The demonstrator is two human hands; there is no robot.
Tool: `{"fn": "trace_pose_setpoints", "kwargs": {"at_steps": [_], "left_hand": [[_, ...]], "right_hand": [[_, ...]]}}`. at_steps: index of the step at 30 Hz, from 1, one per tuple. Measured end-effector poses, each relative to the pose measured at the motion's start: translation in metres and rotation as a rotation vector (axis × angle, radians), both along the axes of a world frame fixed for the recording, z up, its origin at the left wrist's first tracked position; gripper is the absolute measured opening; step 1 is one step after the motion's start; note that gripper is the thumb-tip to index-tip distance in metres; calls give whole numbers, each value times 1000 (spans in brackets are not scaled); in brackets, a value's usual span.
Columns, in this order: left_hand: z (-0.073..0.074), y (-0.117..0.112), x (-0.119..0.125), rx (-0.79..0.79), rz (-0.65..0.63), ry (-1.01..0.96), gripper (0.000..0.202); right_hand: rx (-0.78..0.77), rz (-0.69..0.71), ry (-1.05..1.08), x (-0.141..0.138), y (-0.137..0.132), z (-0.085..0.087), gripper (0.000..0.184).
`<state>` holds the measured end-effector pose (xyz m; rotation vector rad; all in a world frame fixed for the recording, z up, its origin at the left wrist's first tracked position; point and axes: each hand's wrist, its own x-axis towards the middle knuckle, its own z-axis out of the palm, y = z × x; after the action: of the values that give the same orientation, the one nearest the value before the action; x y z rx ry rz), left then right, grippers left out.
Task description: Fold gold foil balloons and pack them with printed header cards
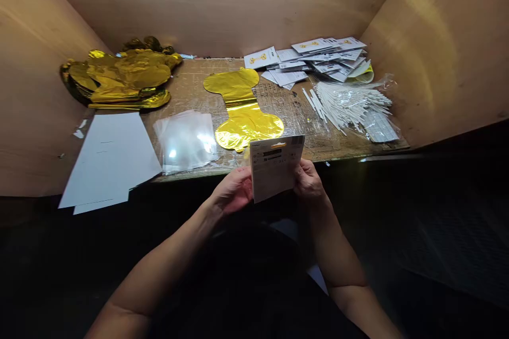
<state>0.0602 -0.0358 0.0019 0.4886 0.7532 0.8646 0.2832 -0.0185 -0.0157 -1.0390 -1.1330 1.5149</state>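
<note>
**Where is the card?**
A white printed card (pixel 275 168) is held up just past the front edge of the counter (pixel 191 85), tilted slightly, with its face turned toward the camera.

**How is it held?**
It is gripped from both sides. The left hand (pixel 233 190) is curled around the card's left edge, and the right hand (pixel 309 180) is closed on its lower right edge. The fingers are mostly hidden behind the card, so their exact placement cannot be told. The hands are apart, with the card between them.

**And the arms?**
Both forearms are angled inward from the bottom of the view, and the wrists are lightly bent.

**What is laid out on the counter?**
A flat gold balloon (pixel 243 106) is placed at the middle, just beyond the card. A heap of gold foil (pixel 119 77) is piled at the left. Clear bags (pixel 185 140) are laid near the front, and white sheets (pixel 107 159) overhang the left edge. A stack of cards (pixel 306 61) is spread at the back, and white sticks (pixel 350 106) are bundled at the right.
</note>
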Motion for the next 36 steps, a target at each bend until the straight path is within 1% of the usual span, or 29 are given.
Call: {"fn": "trace_pose_setpoints", "kwargs": {"at_steps": [2,3,4,5,6,7,9,10,11,13,15,18,20,22,23,25,28,29,30,32,34,36], "left_hand": [[-9,6,14,110,107,80,40],[-14,9,20,163,182,135,42],[-19,11,25,199,253,188,44],[-24,12,30,213,304,235,46],[-28,12,35,207,331,272,48],[-31,10,38,190,335,294,49],[-35,4,43,152,303,303,50],[-36,1,44,130,275,300,50],[-37,-2,43,108,243,294,50],[-39,-5,39,48,159,281,48],[-40,-4,30,-15,76,284,44],[-37,-2,13,-91,-6,290,39],[-33,-3,4,-115,-41,278,43],[-30,-7,2,-80,-58,263,51],[-29,-10,3,-43,-45,263,57],[-33,-18,10,39,41,285,64],[-43,-32,22,100,241,354,55],[-45,-36,25,106,288,368,52],[-47,-40,27,110,308,371,49],[-46,-43,28,118,298,351,47],[-39,-39,25,87,264,290,49],[-29,-27,23,29,260,213,50]], "right_hand": [[-17,-56,-36,19,-12,3,51],[-43,-78,-49,28,-19,5,50],[-92,-71,-56,37,-27,8,51],[-162,-27,-58,44,-36,9,52],[-245,55,-52,51,-45,10,53],[-330,162,-40,55,-54,9,55],[-474,371,-16,57,-69,3,58],[-520,438,-9,55,-73,-2,59],[-550,469,-9,52,-76,-7,60],[-574,443,-28,44,-75,-17,63],[-552,349,-69,39,-69,-24,66],[-479,261,-188,37,-62,-24,65],[-408,242,-303,37,-61,-20,61],[-325,202,-407,34,-64,-16,56],[-282,172,-446,32,-66,-14,55],[-202,104,-492,25,-72,-13,54],[-117,-3,-532,13,-81,-15,53],[-102,-30,-536,9,-83,-15,53],[-92,-47,-535,6,-84,-15,53],[-87,-39,-508,3,-83,-14,54],[-95,9,-451,2,-78,-12,55],[-108,45,-345,3,-73,-13,55]]}}
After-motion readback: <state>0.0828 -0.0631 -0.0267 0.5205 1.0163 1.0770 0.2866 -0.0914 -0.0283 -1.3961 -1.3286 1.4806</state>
